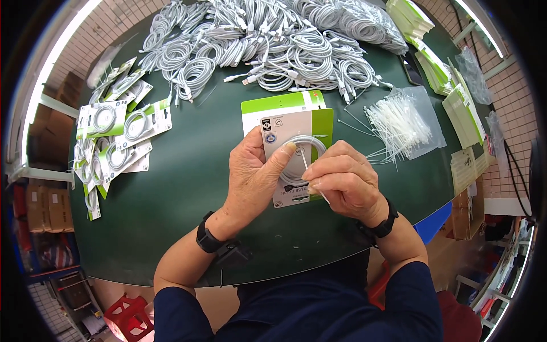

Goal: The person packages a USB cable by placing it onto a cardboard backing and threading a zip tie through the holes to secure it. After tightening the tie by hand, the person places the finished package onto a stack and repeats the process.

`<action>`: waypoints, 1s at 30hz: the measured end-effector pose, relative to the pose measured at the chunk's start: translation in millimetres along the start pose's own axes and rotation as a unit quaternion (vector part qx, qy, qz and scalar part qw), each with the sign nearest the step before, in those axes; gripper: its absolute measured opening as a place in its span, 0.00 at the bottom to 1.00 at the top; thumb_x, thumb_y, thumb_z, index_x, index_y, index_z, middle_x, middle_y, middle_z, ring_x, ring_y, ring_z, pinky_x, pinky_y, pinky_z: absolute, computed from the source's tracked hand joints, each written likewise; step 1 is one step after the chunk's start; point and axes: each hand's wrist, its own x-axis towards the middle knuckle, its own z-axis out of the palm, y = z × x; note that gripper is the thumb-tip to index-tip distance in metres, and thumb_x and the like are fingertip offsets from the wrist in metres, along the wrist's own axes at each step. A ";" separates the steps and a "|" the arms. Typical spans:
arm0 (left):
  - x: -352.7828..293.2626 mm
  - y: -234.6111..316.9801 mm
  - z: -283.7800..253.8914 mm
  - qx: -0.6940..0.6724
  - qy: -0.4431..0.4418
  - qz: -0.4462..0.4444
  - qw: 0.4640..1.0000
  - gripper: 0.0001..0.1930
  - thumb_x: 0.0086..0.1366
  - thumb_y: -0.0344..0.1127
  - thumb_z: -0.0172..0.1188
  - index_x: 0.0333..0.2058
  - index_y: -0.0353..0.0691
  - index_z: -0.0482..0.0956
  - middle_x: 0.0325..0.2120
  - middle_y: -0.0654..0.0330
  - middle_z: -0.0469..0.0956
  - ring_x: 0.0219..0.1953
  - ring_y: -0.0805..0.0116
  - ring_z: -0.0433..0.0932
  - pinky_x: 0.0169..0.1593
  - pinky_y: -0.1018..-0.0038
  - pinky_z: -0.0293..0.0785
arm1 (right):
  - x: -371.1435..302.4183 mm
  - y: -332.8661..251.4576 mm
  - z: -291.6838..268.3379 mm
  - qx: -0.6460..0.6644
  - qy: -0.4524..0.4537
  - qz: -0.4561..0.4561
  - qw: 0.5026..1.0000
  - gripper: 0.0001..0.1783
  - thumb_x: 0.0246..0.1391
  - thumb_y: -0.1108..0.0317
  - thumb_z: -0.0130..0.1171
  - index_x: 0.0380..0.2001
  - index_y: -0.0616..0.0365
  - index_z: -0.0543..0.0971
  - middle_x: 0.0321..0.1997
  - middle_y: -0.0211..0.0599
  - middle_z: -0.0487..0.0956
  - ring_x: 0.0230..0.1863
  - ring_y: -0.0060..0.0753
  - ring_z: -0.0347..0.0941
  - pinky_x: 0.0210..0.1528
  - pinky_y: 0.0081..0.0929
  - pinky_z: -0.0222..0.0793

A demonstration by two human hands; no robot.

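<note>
My left hand grips a green-and-white backing card, its thumb pressing a coiled white cable against the front. The card is upside down to me, and a dark plug end shows at the bottom of the coil. In my right hand, thumb and fingers pinch a thin white cable tie that crosses the coil. Whether the tie passes through the card is hidden by my fingers. Behind the held card lie more green-and-white cards on the dark green table.
Bundled white cables are heaped along the far side. Carded cables pile up at left. At right, loose cable ties spill from a clear bag, near a dark phone and stacks of cards.
</note>
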 end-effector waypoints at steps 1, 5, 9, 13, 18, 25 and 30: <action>0.2 -0.3 -0.2 0.000 0.000 0.001 1.000 0.13 0.69 0.26 0.59 0.51 0.30 0.74 0.45 0.55 0.82 0.44 0.74 0.81 0.49 0.75 0.79 | 0.2 0.3 0.2 0.006 0.000 0.001 1.000 0.11 0.48 0.74 0.70 0.34 0.54 0.79 0.38 0.32 0.84 0.34 0.34 0.79 0.36 0.31 0.74; -0.1 -0.6 -0.2 0.002 -0.002 -0.002 1.000 0.13 0.69 0.26 0.59 0.51 0.30 0.74 0.45 0.55 0.82 0.44 0.75 0.81 0.48 0.75 0.79 | 1.6 0.9 0.6 0.016 0.004 0.004 1.000 0.12 0.47 0.76 0.70 0.35 0.55 0.78 0.38 0.34 0.84 0.33 0.35 0.79 0.33 0.29 0.74; -0.4 -2.6 0.2 0.014 -0.009 -0.002 1.000 0.13 0.69 0.26 0.59 0.51 0.30 0.74 0.44 0.55 0.82 0.44 0.75 0.80 0.48 0.75 0.79 | 1.1 1.2 3.8 0.003 0.006 -0.004 1.000 0.13 0.47 0.79 0.70 0.36 0.56 0.78 0.36 0.37 0.84 0.31 0.35 0.78 0.31 0.28 0.75; -2.6 -4.2 2.3 0.021 -0.012 -0.006 1.000 0.14 0.69 0.26 0.58 0.51 0.30 0.74 0.44 0.55 0.83 0.43 0.75 0.80 0.48 0.74 0.79 | -2.8 -0.5 6.5 0.008 0.050 0.051 0.997 0.14 0.49 0.82 0.69 0.35 0.55 0.76 0.36 0.36 0.84 0.31 0.35 0.79 0.33 0.27 0.75; -3.0 -2.9 2.5 0.024 -0.018 -0.014 0.999 0.14 0.69 0.26 0.59 0.51 0.30 0.75 0.44 0.55 0.83 0.43 0.75 0.80 0.48 0.75 0.78 | 3.0 6.7 0.9 -0.057 0.038 0.040 0.997 0.13 0.49 0.82 0.68 0.36 0.58 0.77 0.36 0.38 0.84 0.32 0.36 0.79 0.32 0.27 0.75; -2.4 -7.4 4.8 0.025 -0.011 -0.009 1.000 0.14 0.69 0.28 0.59 0.51 0.29 0.75 0.43 0.56 0.83 0.43 0.74 0.80 0.48 0.75 0.79 | 4.0 15.9 1.0 -0.162 0.038 0.014 0.986 0.17 0.46 0.83 0.70 0.41 0.60 0.81 0.35 0.38 0.82 0.33 0.34 0.77 0.32 0.25 0.73; -4.3 -8.2 5.2 0.032 -0.017 -0.020 0.999 0.14 0.69 0.28 0.60 0.50 0.29 0.75 0.43 0.55 0.83 0.43 0.75 0.80 0.47 0.75 0.79 | 4.3 10.1 -7.3 -0.187 -0.021 0.006 0.982 0.20 0.42 0.83 0.72 0.42 0.57 0.83 0.34 0.36 0.82 0.33 0.33 0.77 0.32 0.25 0.73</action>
